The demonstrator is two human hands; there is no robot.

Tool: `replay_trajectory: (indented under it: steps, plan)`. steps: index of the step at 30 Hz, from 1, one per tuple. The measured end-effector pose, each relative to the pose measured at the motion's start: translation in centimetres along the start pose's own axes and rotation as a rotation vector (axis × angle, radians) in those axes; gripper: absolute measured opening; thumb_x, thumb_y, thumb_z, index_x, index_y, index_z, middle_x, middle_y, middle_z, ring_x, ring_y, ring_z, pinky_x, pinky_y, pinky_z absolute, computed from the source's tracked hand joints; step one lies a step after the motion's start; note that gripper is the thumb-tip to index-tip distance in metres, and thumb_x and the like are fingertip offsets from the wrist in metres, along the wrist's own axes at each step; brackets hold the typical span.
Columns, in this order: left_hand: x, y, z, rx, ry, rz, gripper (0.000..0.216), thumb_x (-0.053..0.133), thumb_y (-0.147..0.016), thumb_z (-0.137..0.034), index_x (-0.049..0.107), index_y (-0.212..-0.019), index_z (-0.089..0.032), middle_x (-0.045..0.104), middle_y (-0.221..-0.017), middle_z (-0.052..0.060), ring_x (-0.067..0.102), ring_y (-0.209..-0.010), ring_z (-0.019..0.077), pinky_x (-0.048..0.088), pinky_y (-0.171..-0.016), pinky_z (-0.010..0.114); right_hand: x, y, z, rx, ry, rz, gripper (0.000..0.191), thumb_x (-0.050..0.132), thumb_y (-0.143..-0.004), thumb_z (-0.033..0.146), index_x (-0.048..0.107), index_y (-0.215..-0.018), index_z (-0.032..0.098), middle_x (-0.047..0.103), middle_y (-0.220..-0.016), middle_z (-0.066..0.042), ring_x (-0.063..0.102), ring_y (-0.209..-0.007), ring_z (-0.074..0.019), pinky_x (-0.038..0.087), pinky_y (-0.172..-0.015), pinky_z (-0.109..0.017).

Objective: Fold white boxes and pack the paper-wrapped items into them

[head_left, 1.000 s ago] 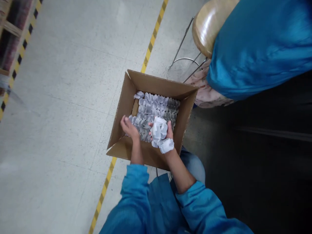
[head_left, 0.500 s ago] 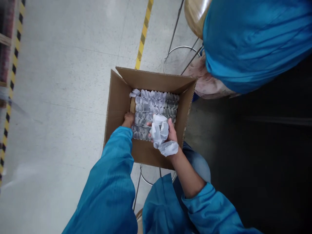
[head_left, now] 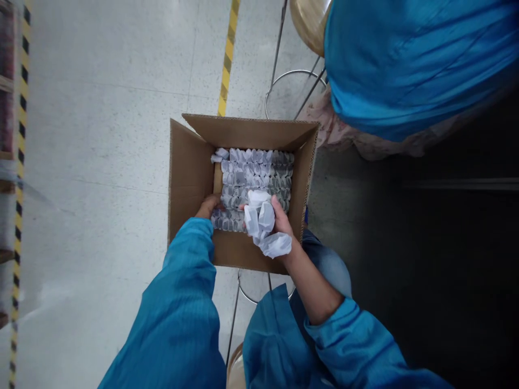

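Observation:
An open cardboard box (head_left: 190,178) holds rows of small paper-wrapped pieces (head_left: 247,156) packed side by side. My right hand (head_left: 280,213) is above the box's near right part, its fingers curled round several white paper-wrapped pieces (head_left: 259,213); one of them hangs towards my wrist. What is inside the wrapping cannot be seen. My left hand (head_left: 210,206) reaches down inside the box at the left end of the rows, against the wrapped pieces there. Its fingertips are hidden. A strip of bare brown cardboard (head_left: 218,178) shows just beyond it.
At the upper right a co-worker in a blue smock (head_left: 405,65) sits on a round stool (head_left: 310,24) with a metal ring base. Yellow-black tape (head_left: 228,59) marks the pale floor (head_left: 101,135). Shelving (head_left: 6,108) stands at the far left. Below the box is another stool (head_left: 236,367).
My left hand has shifted slightly nearer to me along the left end of the rows. My right hand still holds the wrapped pieces. The whole view has shifted a little.

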State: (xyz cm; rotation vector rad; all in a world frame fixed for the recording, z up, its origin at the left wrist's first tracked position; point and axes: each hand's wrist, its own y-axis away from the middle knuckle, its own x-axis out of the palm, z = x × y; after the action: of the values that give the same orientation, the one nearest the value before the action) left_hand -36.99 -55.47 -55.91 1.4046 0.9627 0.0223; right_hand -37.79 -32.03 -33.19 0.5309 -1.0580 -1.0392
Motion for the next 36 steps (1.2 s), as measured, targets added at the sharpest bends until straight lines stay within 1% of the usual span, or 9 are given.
replay_trajectory:
  steps: [8, 13, 17, 22, 27, 29, 33, 34, 36]
  plan:
    - [1.2, 2.2, 0.3, -0.140, 0.085, 0.143, 0.039, 0.060, -0.093, -0.039, 0.057, -0.125, -0.017, 0.061, -0.125, 0.010, 0.063, -0.106, 0.0222, 0.056, -0.089, 0.044, -0.3, -0.2, -0.4, -0.009, -0.231, 0.085, 0.063, 0.046, -0.082, 0.075, 0.064, -0.119, 0.027, 0.076, -0.096, -0.007, 0.062, -0.059, -0.0179, 0.052, -0.047, -0.029]
    - [0.6, 4.0, -0.3, -0.185, 0.219, 0.051, 0.039, 0.061, -0.092, -0.039, 0.058, -0.125, -0.017, 0.061, -0.125, 0.010, 0.062, -0.108, 0.0227, 0.055, -0.090, 0.044, -0.9, 0.4, -0.5, -0.017, -0.296, 0.153, 0.057, 0.051, -0.084, 0.070, 0.063, -0.120, 0.027, 0.076, -0.096, -0.007, 0.063, -0.058, -0.0175, 0.051, -0.044, -0.027]
    - [-1.2, 6.9, -0.7, -0.173, 0.409, -0.120, 0.039, 0.062, -0.091, -0.038, 0.058, -0.125, -0.018, 0.060, -0.125, 0.009, 0.062, -0.109, 0.0228, 0.055, -0.090, 0.044, -1.5, 1.0, -0.6, -0.031, -0.296, 0.155, 0.059, 0.050, -0.083, 0.070, 0.062, -0.120, 0.026, 0.076, -0.096, -0.008, 0.064, -0.058, -0.0179, 0.050, -0.042, -0.027]
    - [-1.7, 16.1, -3.4, 0.005, 0.763, -0.452, 0.037, 0.060, -0.093, -0.039, 0.059, -0.121, -0.016, 0.063, -0.117, 0.008, 0.064, -0.100, 0.0209, 0.057, -0.085, 0.042, -2.2, 2.6, -1.0, -0.100, -0.309, 0.105, 0.063, 0.053, -0.080, 0.073, 0.061, -0.119, 0.024, 0.076, -0.096, -0.008, 0.064, -0.058, -0.0179, 0.050, -0.041, -0.027]
    - [2.0, 29.5, -11.7, 0.207, 1.157, -0.966, 0.043, 0.028, -0.101, -0.031, 0.021, -0.143, -0.027, 0.047, -0.139, 0.010, 0.053, -0.129, 0.0206, 0.049, -0.103, 0.039, -2.0, 5.8, -2.3, -0.290, -0.335, -0.027, 0.066, 0.055, -0.078, 0.075, 0.062, -0.113, 0.020, 0.074, -0.089, -0.006, 0.067, -0.065, -0.0193, 0.052, -0.047, -0.028]
    - [3.2, 33.8, -15.3, 0.298, 1.281, -1.097, 0.043, 0.033, -0.099, -0.032, 0.022, -0.141, -0.029, 0.047, -0.139, 0.010, 0.053, -0.129, 0.0220, 0.049, -0.104, 0.040, -1.5, 7.4, -2.5, -0.396, -0.334, -0.071, 0.059, 0.061, -0.077, 0.070, 0.064, -0.108, 0.019, 0.073, -0.086, -0.004, 0.067, -0.070, -0.0178, 0.055, -0.055, -0.028]
    - [3.0, 39.9, -19.0, 0.500, 1.391, -1.209, 0.039, 0.051, -0.089, -0.036, 0.040, -0.125, -0.024, 0.050, -0.132, 0.010, 0.053, -0.128, 0.0285, 0.046, -0.108, 0.048, 0.3, 12.8, -1.2, -0.663, -0.296, -0.130, 0.046, 0.074, -0.074, 0.053, 0.067, -0.108, 0.024, 0.073, -0.092, 0.002, 0.066, -0.079, -0.0150, 0.055, -0.070, -0.025]
    - [2.7, 41.3, -19.2, 0.545, 1.389, -1.156, 0.039, 0.049, -0.089, -0.039, 0.039, -0.125, -0.026, 0.049, -0.132, 0.009, 0.051, -0.130, 0.0308, 0.045, -0.109, 0.051, 1.0, 14.8, -0.8, -0.736, -0.284, -0.152, 0.047, 0.076, -0.072, 0.052, 0.068, -0.109, 0.024, 0.073, -0.096, 0.001, 0.066, -0.083, -0.0158, 0.055, -0.073, -0.025]
    - [2.7, 44.4, -19.6, 0.673, 1.308, -0.839, 0.043, 0.044, -0.089, -0.046, 0.036, -0.130, -0.034, 0.048, -0.133, 0.006, 0.046, -0.135, 0.0338, 0.046, -0.108, 0.055, 2.2, 19.6, -0.3, -0.905, -0.237, -0.189, 0.052, 0.080, -0.066, 0.050, 0.070, -0.110, 0.024, 0.074, -0.103, 0.000, 0.067, -0.092, -0.0187, 0.055, -0.081, -0.028]
